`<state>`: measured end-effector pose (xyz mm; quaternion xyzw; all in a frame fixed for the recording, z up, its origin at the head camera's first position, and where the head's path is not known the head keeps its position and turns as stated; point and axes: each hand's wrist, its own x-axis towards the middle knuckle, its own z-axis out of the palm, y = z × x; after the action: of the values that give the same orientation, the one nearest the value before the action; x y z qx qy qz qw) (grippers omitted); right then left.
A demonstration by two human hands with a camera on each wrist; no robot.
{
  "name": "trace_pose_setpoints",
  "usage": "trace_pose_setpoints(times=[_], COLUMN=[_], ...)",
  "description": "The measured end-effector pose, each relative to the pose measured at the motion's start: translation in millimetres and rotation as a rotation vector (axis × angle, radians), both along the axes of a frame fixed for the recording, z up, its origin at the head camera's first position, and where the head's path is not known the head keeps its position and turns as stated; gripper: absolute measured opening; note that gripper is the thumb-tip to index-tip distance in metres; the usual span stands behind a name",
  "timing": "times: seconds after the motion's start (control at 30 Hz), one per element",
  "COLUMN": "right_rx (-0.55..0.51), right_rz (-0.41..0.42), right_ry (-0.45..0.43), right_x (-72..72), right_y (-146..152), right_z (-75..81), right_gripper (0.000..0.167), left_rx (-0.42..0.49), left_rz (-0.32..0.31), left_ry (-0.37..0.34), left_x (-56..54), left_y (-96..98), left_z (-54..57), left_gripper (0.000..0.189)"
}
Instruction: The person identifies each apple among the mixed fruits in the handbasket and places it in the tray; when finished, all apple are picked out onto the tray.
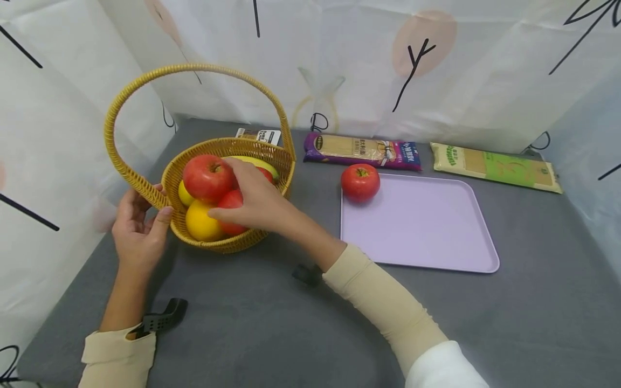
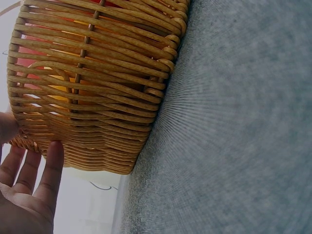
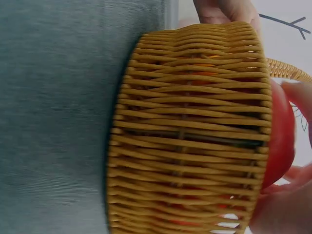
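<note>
A yellow woven basket (image 1: 228, 248) with a tall arched handle stands on the left of the table, full of fruit. Inside are several red apples (image 1: 208, 178), a round orange-yellow fruit (image 1: 204, 221) and a banana (image 1: 259, 163). My left hand (image 1: 140, 229) holds the basket by its left rim, beside the handle's foot; in the left wrist view its fingers (image 2: 51, 170) lie against the outer wall. From the right, my right hand (image 1: 262, 199) reaches over the rim and grips a red apple (image 3: 282, 136) between thumb and fingers; its far fingers are partly hidden.
A lilac tray (image 1: 422, 226) lies right of the basket, with one red apple (image 1: 360, 183) in its back left corner. Behind are a purple noodle packet (image 1: 361, 152) and a green one (image 1: 497, 167). Another small packet (image 1: 259, 136) is partly behind the basket. Patterned cloth walls surround the table.
</note>
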<state>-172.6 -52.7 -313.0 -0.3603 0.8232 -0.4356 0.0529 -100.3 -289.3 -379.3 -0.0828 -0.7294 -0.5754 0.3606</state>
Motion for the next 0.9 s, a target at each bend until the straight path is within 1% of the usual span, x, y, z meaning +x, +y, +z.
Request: trace_pose_setpoints(times=[0.13, 0.27, 0.37, 0.5, 0.73, 0.9], right_rx=[0.121, 0.181, 0.219, 0.221, 0.198, 0.180], right_rz=[-0.009, -0.051, -0.072, -0.091, -0.112, -0.106], right_ry=[0.009, -0.012, -0.020, -0.030, -0.016, 0.000], right_x=[-5.9, -10.7, -12.1, -11.6, -11.6, -12.1], right_y=[-12, -24, -29, -30, -28, -28], right_z=[6.4, 11.4, 13.1, 12.6, 8.3, 5.9], right_gripper=[0.095, 0.091, 0.089, 0.088, 0.087, 0.087], left_rx=[-0.009, -0.002, -0.017, -0.045, -0.002, -0.010], left_rz=[-0.002, -0.005, 0.005, 0.024, -0.008, 0.003], left_ry=[0.011, 0.012, 0.004, -0.003, 0.005, -0.005], left_x=[-0.8, 0.5, 1.5, 0.5, -0.1, 0.6], left_y=[-0.6, -0.4, 0.0, -0.8, 0.2, 0.5], left_z=[0.5, 1.1, 1.4, 0.8, 0.4, 0.2], left_gripper=[0.058, 0.058, 0.058, 0.058, 0.058, 0.059])
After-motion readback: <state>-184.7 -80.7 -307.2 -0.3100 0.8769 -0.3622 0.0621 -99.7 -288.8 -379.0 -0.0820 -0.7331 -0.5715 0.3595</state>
